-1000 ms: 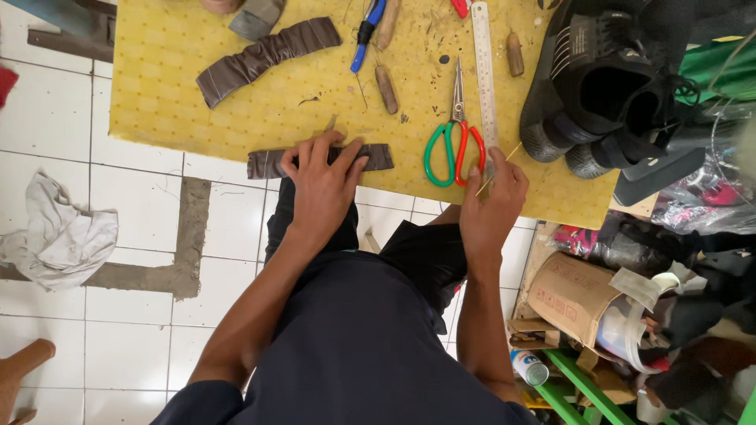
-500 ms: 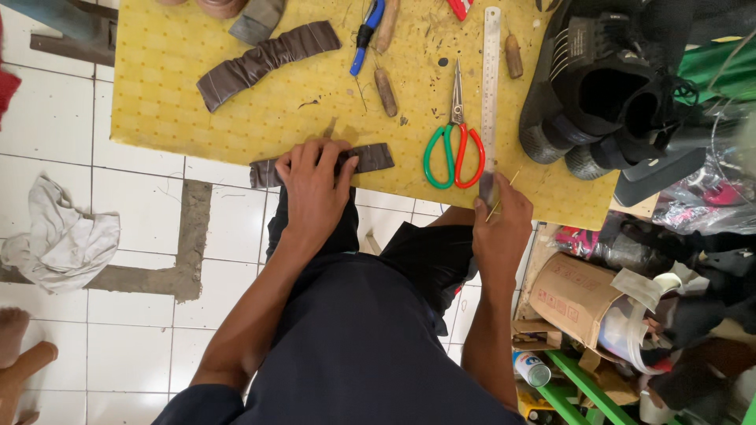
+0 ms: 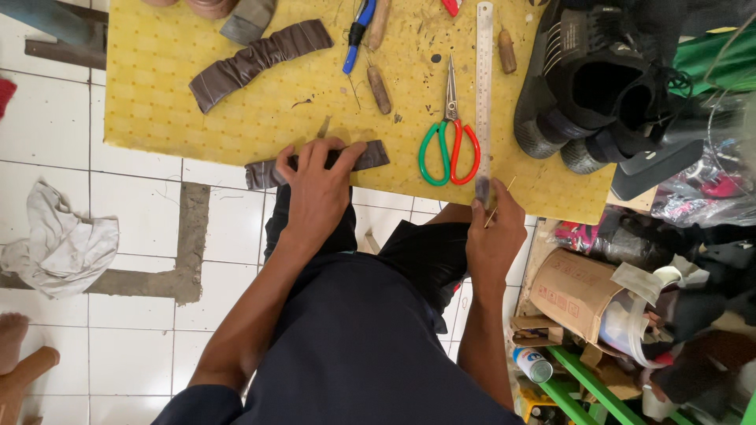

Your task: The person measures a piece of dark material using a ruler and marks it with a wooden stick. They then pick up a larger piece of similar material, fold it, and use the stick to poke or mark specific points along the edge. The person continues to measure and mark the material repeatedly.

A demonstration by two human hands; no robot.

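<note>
My left hand (image 3: 315, 185) lies flat on a dark grey leather strip (image 3: 370, 156) at the near edge of the yellow cutting mat (image 3: 157, 86). My right hand (image 3: 492, 228) pinches the near end of a long steel ruler (image 3: 483, 71) and also holds a thin wooden stick (image 3: 499, 202). Green-and-red scissors (image 3: 449, 138) lie just left of the ruler. A second, wrinkled grey strip (image 3: 256, 61) rests farther up the mat.
Blue-handled pliers (image 3: 358, 27) and wooden-handled tools (image 3: 379, 88) lie on the mat. Black shoes (image 3: 598, 86) sit at the right. A white rag (image 3: 59, 244) lies on the tiled floor at left. A cardboard box (image 3: 571, 287) and clutter crowd the lower right.
My right hand has moved right from beside the scissors to the ruler's near end, and the ruler has slid toward me. My left hand stays on the strip.
</note>
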